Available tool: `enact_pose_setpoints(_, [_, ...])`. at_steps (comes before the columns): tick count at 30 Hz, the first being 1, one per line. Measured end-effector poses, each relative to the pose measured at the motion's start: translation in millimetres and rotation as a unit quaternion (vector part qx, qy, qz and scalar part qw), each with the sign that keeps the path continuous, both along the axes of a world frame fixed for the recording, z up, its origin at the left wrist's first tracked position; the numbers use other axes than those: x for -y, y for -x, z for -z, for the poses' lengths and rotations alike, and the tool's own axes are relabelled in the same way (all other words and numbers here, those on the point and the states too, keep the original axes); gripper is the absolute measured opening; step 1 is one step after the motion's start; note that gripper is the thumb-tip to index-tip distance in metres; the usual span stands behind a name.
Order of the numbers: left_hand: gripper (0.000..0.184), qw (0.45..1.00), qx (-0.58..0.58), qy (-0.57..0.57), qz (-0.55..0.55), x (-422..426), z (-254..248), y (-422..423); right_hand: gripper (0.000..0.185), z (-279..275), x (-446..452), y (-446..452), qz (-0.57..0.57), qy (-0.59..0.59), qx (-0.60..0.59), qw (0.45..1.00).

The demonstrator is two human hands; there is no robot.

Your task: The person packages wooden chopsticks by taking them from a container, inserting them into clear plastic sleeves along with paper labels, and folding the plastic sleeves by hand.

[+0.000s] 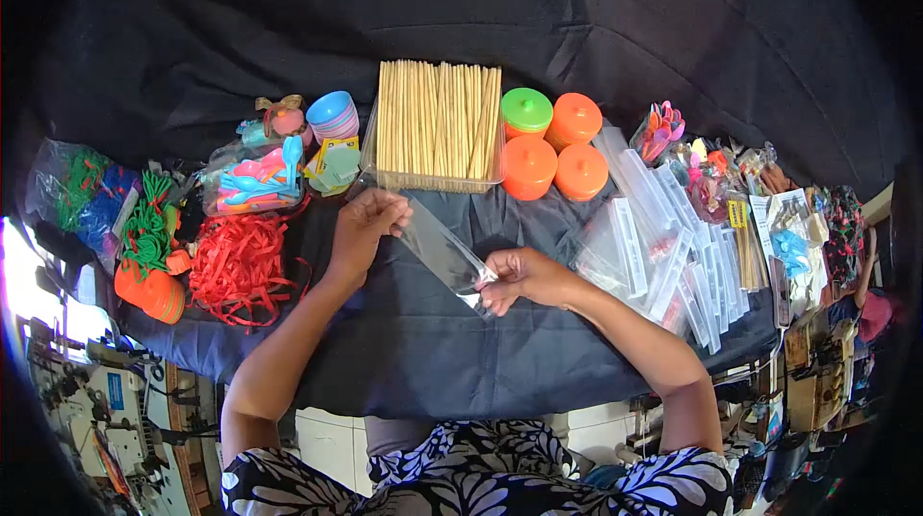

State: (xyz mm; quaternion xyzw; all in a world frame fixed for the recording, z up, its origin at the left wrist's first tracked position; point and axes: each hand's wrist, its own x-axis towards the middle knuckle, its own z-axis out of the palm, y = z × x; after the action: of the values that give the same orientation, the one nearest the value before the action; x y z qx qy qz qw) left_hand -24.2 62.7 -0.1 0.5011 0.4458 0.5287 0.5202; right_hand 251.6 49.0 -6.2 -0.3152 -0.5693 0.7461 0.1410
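Note:
A long, narrow clear plastic bag (437, 245) is stretched slantwise between my two hands above the dark cloth. My left hand (370, 227) pinches its upper left end, just below the clear tray of wooden sticks (439, 122). At its lower right end, my right hand (519, 280) grips the plastic between thumb and fingers. The bag looks flat and see-through, with bright glare near my right hand. Both hands are raised a little in front of the tray.
Red shredded strips (240, 266), green cords (149, 227) and bagged spoons (255, 179) lie left. Orange lidded containers (530, 168) and one green-lidded container (527, 110) stand right of the tray. Clear plastic packets (663, 237) are piled farther right. A person in red (875, 314) is at the far right.

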Motion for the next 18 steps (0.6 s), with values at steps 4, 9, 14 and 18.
enact_pose_setpoints(4, [0.013,1.000,-0.013,-0.002,-0.006,-3,4,3,0.016,-6,2,2,0.012,-0.012,0.016,1.000])
enact_pose_setpoints(9, [0.014,0.999,-0.025,-0.015,-0.013,-3,0,3,0.019,-8,1,4,0.029,0.003,0.036,0.999])
enact_pose_setpoints(14, [0.025,0.999,-0.034,0.011,-0.017,-8,7,6,0.022,-4,2,4,0.033,0.001,0.025,0.999])
enact_pose_setpoints(18, [0.055,0.942,-0.180,-0.224,-0.176,1,0,-8,0.022,-3,4,5,0.035,-0.005,0.044,0.998])
